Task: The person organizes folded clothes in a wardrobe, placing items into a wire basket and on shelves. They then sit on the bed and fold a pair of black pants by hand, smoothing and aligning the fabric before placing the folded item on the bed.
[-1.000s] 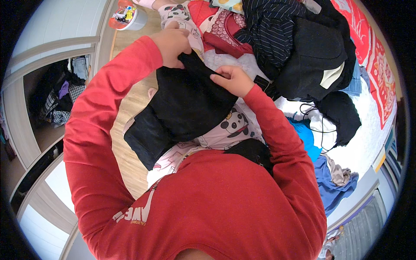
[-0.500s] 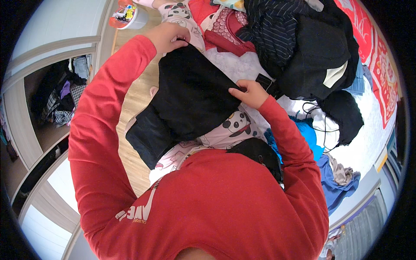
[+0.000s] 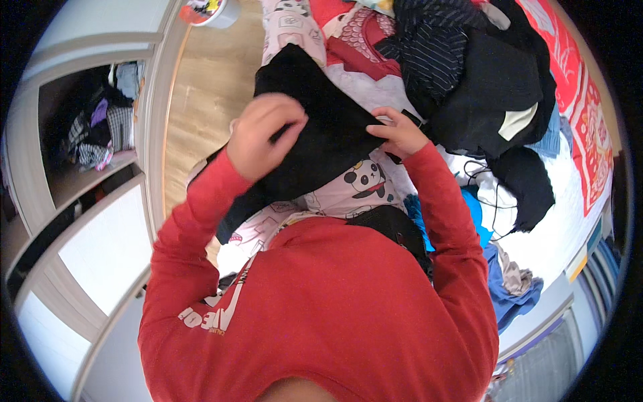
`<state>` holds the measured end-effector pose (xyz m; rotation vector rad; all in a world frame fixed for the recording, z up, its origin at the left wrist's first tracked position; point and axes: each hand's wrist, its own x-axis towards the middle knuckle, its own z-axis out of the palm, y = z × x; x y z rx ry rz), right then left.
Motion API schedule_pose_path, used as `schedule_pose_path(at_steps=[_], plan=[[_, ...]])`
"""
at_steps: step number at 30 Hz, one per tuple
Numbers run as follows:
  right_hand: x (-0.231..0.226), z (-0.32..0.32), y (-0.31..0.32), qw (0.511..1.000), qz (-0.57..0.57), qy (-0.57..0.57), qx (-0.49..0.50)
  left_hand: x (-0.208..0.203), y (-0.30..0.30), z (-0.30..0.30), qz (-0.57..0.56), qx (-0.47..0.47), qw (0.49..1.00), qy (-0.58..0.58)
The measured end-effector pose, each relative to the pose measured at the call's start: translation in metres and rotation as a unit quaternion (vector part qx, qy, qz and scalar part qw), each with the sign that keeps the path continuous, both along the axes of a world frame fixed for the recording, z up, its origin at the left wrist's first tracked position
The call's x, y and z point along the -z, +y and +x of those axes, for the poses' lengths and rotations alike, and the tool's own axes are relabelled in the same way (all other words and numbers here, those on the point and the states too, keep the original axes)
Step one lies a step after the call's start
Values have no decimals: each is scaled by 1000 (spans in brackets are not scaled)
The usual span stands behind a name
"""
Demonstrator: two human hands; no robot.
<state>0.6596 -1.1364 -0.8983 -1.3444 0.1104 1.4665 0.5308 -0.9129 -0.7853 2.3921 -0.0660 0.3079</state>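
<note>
A black garment [image 3: 325, 134] lies spread across my lap, its far corner resting on my panda-print pink trousers [image 3: 368, 182]; I cannot make out which kind of garment it is. My right hand [image 3: 402, 134] pinches its right corner between thumb and fingers. Over the garment's left part hovers my left hand [image 3: 264, 134], blurred by motion, with the thumb and curled fingers near each other. Nothing shows clearly between them. A darker fold of cloth hangs under my left forearm.
To the right, a bed holds a heap of dark clothes [image 3: 495, 80], a black corded piece [image 3: 526, 187] and blue clothing [image 3: 512, 288]. Dark red clothing [image 3: 362, 57] lies ahead. On the left are an open wardrobe shelf [image 3: 100, 171] with clothes and a white bin [image 3: 218, 15] on wood flooring.
My left hand has let go of the garment's far corner and moved back toward me, over the cloth. My right hand keeps its corner, shifted slightly right.
</note>
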Motion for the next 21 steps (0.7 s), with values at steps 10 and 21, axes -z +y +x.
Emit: schedule_pose_path(at_steps=[10, 21], plan=[[-62, -29, 46, 734, 87, -669, -78, 55, -33, -299, -393, -665, 631, 71], [-84, -210, 165, 642, 390, -552, -362, 165, -52, -408, -697, -679, 230, -11]])
